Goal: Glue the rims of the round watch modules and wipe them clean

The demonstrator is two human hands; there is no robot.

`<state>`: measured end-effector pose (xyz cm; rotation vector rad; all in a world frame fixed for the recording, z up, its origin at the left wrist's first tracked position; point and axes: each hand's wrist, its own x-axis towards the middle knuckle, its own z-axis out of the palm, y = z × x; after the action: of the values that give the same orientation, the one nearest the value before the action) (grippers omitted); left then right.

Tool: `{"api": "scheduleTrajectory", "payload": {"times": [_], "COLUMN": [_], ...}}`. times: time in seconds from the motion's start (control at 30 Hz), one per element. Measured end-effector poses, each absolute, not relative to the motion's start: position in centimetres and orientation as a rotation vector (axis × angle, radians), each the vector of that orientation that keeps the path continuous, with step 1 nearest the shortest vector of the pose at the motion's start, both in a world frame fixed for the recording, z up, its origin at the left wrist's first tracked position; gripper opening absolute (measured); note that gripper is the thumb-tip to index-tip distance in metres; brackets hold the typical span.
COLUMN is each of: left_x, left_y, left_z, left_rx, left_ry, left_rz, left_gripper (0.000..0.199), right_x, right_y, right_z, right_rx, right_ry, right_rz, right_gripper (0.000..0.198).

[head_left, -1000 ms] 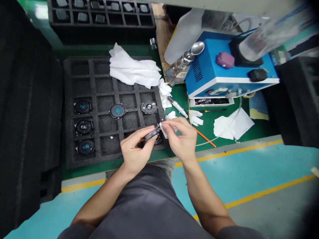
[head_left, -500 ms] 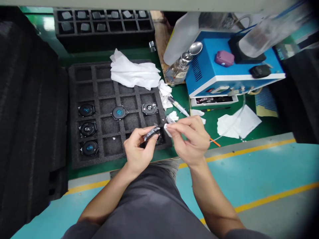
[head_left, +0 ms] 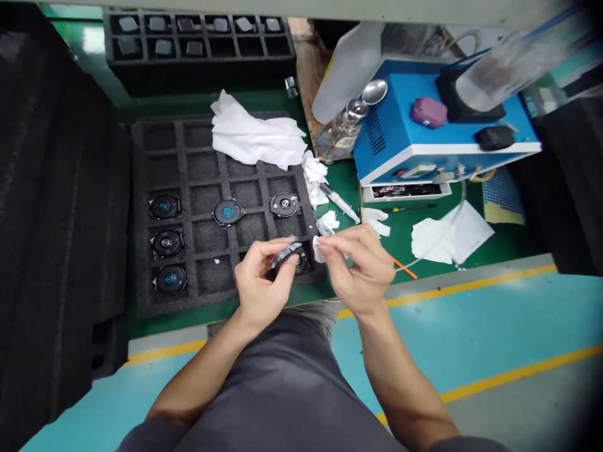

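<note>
Between the thumb and fingers of my left hand [head_left: 261, 282] a round dark watch case [head_left: 285, 253] is gripped, tilted on edge. My right hand [head_left: 362, 267] pinches a small piece of white tissue [head_left: 318, 250], held a short way to the right of the watch and apart from it. Both hands are over the lower right corner of a black foam tray [head_left: 207, 276]. Under the held watch another watch [head_left: 302, 258] lies in the tray, partly hidden. Several more round watches, such as this one [head_left: 228, 212], rest in or across the tray's compartments.
A white cloth [head_left: 257, 135] lies over the tray's far side. To the right are crumpled tissues [head_left: 327, 221], a syringe [head_left: 340, 202], a glass pump bottle [head_left: 339, 129] and a blue machine [head_left: 391, 119] with a clear tube. Another foam tray [head_left: 200, 59] stands at the back.
The tissue in my right hand has turned slightly and looks more bunched. My left hand keeps the watch in nearly the same place. The view has shifted slightly.
</note>
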<state>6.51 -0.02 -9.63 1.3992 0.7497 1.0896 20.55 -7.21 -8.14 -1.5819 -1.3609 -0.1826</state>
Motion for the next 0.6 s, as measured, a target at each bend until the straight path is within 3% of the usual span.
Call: {"api": "scheduleTrajectory", "payload": {"times": [0.1,0.27,0.5,0.6], "left_x": [6.5,6.3,6.5,6.5], "left_y": [0.0,0.1,0.0,-0.1], "left_z": [-9.8,-9.7,-9.9,-10.2], "left_rx": [1.414,1.388,1.392,1.422], "left_ry": [0.702,0.670,0.637,0.690], "left_rz": [1.121,1.146,1.170,1.169], "left_gripper": [0.013,0.015,0.015,0.010], "right_x": [19.4,20.8,18.8,17.5], "right_y": [-6.7,-6.2,-6.8,-6.4], "right_z": [-7.2,-8.4,-6.2,-6.3], "right_rx": [-1.539,-1.683,-1.598,-1.584], "right_ry": [-1.420,-1.572,-1.224,-1.333], "right_rz": [-0.149,-0.396,0.030,-0.051], "right_gripper": [0.018,0.016,0.014,0.015]}}
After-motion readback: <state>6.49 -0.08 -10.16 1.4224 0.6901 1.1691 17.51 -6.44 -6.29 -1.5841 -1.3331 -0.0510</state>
